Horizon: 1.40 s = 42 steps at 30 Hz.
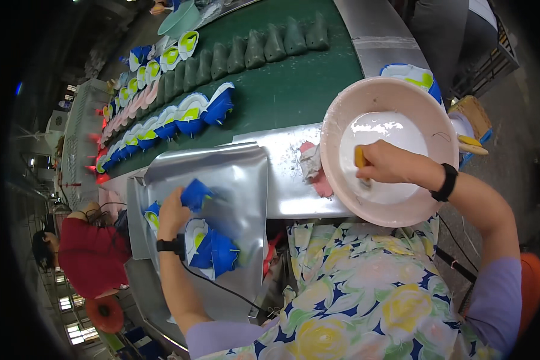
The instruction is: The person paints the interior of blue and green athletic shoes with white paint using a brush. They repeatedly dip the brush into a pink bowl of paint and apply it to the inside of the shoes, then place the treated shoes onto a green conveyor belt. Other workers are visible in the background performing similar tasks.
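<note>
A long green conveyor belt [282,90] runs away to the far left, carrying a row of blue-and-yellow shoe uppers [180,117] and a row of dark green lasts [252,51]. Along its near edge, a silver metal sheet [234,180] and a pink basin [342,180].

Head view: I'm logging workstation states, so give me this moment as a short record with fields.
left hand: holds a blue shoe piece over the silver sheet
right hand: fingers grip a yellow-handled brush dipped into the pink basin
basin contents: white liquid
conveyor: rows of blue-yellow shoe pieces and green lasts
nearby: a person in red
</note>
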Tool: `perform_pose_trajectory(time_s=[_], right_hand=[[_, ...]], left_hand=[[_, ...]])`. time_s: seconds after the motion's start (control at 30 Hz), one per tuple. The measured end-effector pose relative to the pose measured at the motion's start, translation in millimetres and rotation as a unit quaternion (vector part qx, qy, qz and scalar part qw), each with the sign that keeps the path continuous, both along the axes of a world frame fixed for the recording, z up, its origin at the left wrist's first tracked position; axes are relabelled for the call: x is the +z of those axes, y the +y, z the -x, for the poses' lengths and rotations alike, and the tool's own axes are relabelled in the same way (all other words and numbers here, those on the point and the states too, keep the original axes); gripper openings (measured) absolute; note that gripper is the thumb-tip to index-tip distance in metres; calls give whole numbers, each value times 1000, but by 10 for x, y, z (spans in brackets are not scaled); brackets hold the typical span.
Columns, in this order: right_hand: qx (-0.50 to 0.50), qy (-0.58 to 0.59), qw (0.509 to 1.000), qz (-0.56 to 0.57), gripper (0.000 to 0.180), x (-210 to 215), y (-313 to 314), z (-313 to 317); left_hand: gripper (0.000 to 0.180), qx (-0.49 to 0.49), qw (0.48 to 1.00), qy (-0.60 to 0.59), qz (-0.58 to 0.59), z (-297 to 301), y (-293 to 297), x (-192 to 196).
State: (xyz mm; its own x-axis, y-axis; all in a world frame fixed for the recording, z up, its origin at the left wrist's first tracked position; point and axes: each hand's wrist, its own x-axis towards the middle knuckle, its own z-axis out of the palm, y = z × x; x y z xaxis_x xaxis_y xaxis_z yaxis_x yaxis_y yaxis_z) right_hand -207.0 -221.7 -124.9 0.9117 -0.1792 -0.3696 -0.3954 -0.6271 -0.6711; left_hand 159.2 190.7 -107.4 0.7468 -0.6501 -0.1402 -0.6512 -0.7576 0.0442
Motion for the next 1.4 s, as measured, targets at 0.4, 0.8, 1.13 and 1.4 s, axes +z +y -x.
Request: perform_pose_trajectory(time_s=[0.4,0.8,1.13,1.4], right_hand=[[40,-106,992,51,20,-46,140,186],[-88,-256,959,87,16,276,-292,722],[-103,-476,872,-46,17,860,-522,547],[-161,-436,884,43,26,927,-565,668]], left_hand=[[57,-262,960,33,95,690,-1464,-426],[26,-241,960,-36,141,887,-1668,-591],[52,-40,634,653,412,1185,-2087,514],[54,-97,654,571,487,1757,-2488,224]])
